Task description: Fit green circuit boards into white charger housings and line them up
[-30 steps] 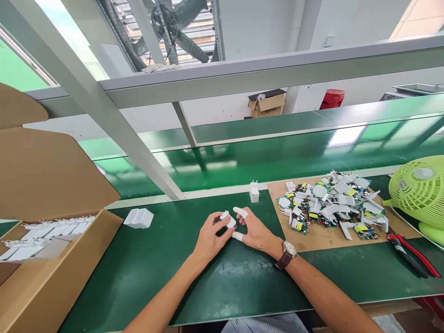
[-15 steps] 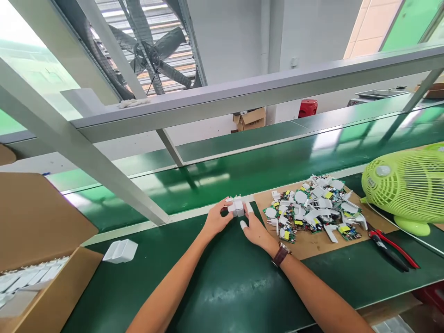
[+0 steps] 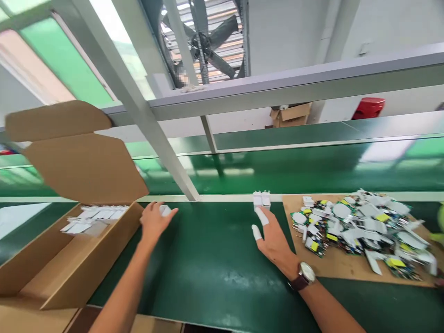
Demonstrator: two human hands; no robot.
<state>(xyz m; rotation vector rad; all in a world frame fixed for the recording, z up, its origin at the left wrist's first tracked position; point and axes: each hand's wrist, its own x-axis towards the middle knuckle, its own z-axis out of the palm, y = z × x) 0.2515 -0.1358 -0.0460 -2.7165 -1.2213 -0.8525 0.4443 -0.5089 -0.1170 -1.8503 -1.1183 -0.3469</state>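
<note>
At the left, my left hand (image 3: 152, 224) curls around a small white plastic casing (image 3: 165, 210), which shows between thumb and fingers and is mostly covered by the hand. My right hand (image 3: 272, 236) is open, fingers apart, with white covers on its thumb and index finger. Its index fingertip reaches the lower edge of a pair of white plug housings (image 3: 262, 199) with pins pointing up, standing at the back edge of the green table; whether it touches them I cannot tell.
An open cardboard box (image 3: 104, 259) with rows of white parts stands at the left. On the right, a brown board (image 3: 342, 270) carries a heap of circuit boards (image 3: 357, 226) with white pieces. A slanted metal post (image 3: 163, 152) rises behind the table.
My left hand has let go of the plug housings and moved left to the white casing. My right hand stays near the housings, fingers apart. The view has turned left.
</note>
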